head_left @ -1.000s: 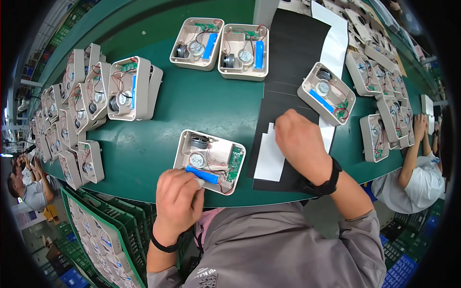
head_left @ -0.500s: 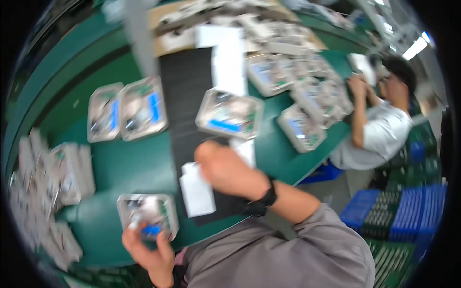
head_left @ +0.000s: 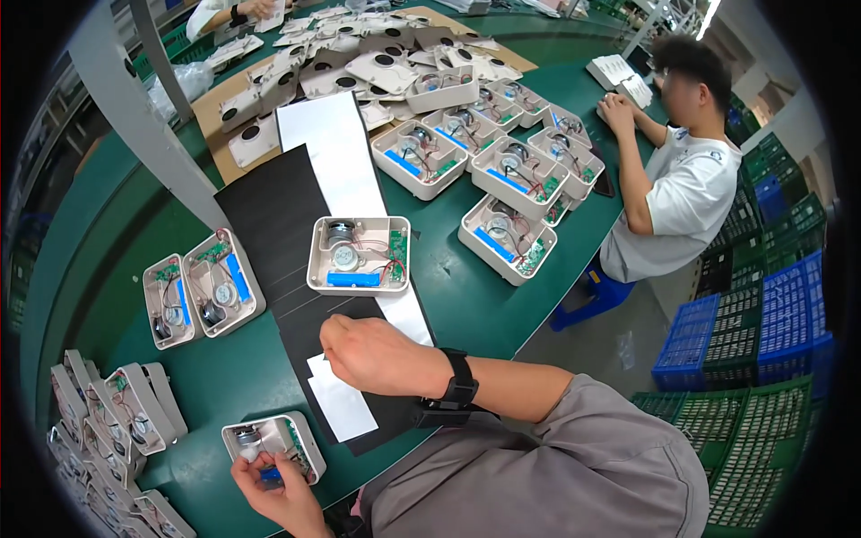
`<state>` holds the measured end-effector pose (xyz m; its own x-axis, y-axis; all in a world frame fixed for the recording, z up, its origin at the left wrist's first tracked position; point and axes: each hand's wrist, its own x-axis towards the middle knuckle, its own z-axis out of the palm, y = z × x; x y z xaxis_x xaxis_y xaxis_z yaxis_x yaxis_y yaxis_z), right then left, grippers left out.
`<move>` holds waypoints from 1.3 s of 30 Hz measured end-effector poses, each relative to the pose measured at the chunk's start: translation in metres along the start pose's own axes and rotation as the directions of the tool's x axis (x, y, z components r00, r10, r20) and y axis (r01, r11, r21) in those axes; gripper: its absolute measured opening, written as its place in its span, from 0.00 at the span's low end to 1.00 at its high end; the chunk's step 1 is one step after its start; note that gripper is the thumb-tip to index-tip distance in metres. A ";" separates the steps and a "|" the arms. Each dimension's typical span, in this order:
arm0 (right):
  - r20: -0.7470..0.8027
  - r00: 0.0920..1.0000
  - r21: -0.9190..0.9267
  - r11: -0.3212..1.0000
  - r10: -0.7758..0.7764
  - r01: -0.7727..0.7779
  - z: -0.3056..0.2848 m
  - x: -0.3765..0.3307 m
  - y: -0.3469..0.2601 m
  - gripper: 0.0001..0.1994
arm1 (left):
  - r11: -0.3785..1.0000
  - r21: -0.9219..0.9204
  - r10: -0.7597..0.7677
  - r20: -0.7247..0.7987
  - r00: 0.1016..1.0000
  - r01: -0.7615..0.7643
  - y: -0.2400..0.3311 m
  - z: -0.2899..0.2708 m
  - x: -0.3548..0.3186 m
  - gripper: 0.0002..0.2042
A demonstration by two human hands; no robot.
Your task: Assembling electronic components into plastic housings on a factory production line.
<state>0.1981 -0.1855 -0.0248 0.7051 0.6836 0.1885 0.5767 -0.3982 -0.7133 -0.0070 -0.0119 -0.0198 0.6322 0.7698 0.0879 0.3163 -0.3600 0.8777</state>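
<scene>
My left hand (head_left: 285,500) reaches into an open white plastic housing (head_left: 311,446) at the table's near edge. Its thumb and fingers are bent around the blue battery cell and a small pale part; what they pinch is hidden. My right hand (head_left: 381,356) is closed, back upward, over small white paper slips (head_left: 343,405) on a black sheet (head_left: 269,202); its fingertips are hidden. Just beyond it sits another open housing (head_left: 402,260) with a blue battery (head_left: 353,280), a round speaker (head_left: 345,258), red wires and a green circuit board.
Two open housings (head_left: 256,285) lie at left, with stacked housings (head_left: 170,408) nearer. Several more (head_left: 430,186) are piled at right. White covers (head_left: 381,70) heap on cardboard at the back. A grey post (head_left: 143,117) rises at left. A co-worker (head_left: 686,184) sits at right near crates (head_left: 744,323).
The view has shifted and sharpened, so the table's things appear displaced and turned. My left fingers remain at the near housing, and my right hand stays closed over the paper slips.
</scene>
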 end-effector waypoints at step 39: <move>0.282 0.902 0.255 0.932 -0.326 0.257 0.007 -0.010 -0.079 0.07 | 0.851 0.056 0.474 0.347 0.809 -0.522 0.025 0.003 -0.002 0.28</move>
<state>0.1433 -0.1567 0.0249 0.3321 0.9190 0.2125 0.6139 -0.0396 -0.7884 0.0019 -0.0238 0.0008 0.9069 0.2697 0.3238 -0.0213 -0.7380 0.6745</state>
